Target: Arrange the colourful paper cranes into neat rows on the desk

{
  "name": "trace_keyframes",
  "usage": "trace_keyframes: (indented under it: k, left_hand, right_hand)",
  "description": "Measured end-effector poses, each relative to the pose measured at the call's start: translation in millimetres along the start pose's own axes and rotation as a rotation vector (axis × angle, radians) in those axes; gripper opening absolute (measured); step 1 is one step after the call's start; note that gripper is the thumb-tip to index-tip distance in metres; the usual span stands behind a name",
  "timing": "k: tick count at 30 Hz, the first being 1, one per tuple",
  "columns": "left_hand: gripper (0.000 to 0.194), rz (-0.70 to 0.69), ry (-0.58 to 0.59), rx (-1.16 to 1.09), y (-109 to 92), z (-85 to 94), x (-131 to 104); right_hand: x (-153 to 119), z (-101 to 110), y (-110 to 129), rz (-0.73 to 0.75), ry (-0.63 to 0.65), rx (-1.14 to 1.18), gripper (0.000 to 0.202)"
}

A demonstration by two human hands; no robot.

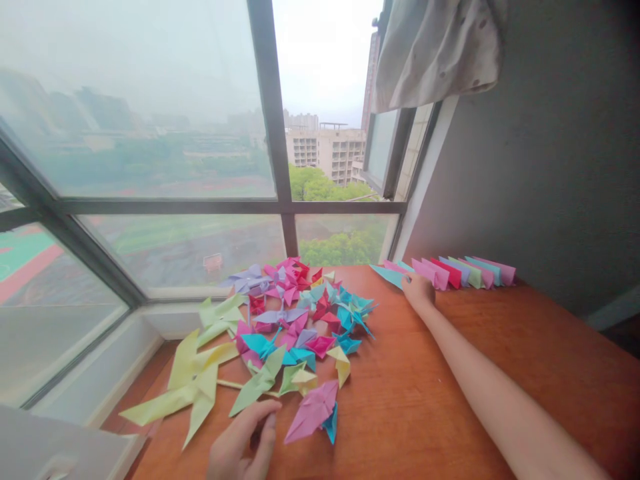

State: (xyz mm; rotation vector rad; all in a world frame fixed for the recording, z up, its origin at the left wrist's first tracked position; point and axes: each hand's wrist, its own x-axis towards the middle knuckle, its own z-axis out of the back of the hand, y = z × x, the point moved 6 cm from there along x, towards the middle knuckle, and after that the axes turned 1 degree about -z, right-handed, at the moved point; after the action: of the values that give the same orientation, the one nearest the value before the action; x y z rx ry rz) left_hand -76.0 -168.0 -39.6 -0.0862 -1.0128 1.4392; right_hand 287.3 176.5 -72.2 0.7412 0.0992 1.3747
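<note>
R hand [419, 291] has a blue folded paper [387, 275] pinched between thumb & fingers, nr the worktop's [400, 413] far edge, just L of the row of folded papers [447, 272] propped side by side twd the far R corner. L hand [245, 440] is at the near edge, fingers loosely curled, nothing I can see in its grasp; fingertips just beside a pale green folded shape [260, 383], can't tell if touching.

Progress, approx.: the row looks well along, I'd say, w/ the blue one not yet let go. The mixed heap of folded shapes [294, 330], incl. a big yellow pinwheel [195, 387] twd the L edge, lies loose, no order made there.
</note>
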Motion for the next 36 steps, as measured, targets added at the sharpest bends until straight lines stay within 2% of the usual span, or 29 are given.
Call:
trace_keyframes:
  k: [3,6,9,12,15,17,20,22,25,27,29,32,36]
  left_hand:
    - [0.021,-0.013,-0.019,-0.03,-3,-1.0,1]
    - [0.019,-0.008,-0.021,-0.055,-5,-2.5,1]
    - [0.021,0.01,-0.009,-0.069,-6,-3.9,1]
    - [0.022,0.026,0.004,-0.067,-5,-4.9,0]
    - [0.022,0.047,0.009,-0.054,-3,-5.1,-1]
    - [0.022,0.053,0.012,-0.05,-3,-5.0,-2]
    - [0.02,0.05,0.014,-0.049,-3,-4.9,-4]
    - [0.019,0.051,0.023,-0.047,-2,-5.5,-4]
    - [0.019,0.052,0.039,-0.046,-2,-6.5,-5]
    - [0.019,0.044,0.043,-0.043,-3,-6.8,-5]
    - [0.018,0.029,0.041,-0.038,-4,-6.6,-4]
    - [0.018,0.0,0.032,-0.03,-5,-6.2,-2]
    - [0.016,-0.054,0.013,-0.009,-5,-5.5,0]
  right_hand:
    - [-12,18,13,0.046,-0.023,0.028,0.027]
    - [-29,34,46,0.13,-0.026,0.081,0.031]
    - [-56,42,102,0.265,0.025,0.189,0.031]
    - [-95,46,178,0.511,0.111,0.368,0.026]
    - [-130,39,250,0.675,0.175,0.36,0.023]
    - [-146,28,288,0.732,0.233,0.307,0.023]
    - [-162,11,325,0.806,0.342,0.258,0.021]
    - [-169,5,335,0.849,0.407,0.267,0.02]
    - [-170,6,326,0.879,0.431,0.3,0.019]
    - [-164,11,306,0.881,0.405,0.351,0.019]
    - [-152,16,276,0.859,0.37,0.407,0.021]
    - [-118,18,213,0.732,0.301,0.388,0.022]
    - [-60,29,106,0.474,0.125,0.253,0.023]
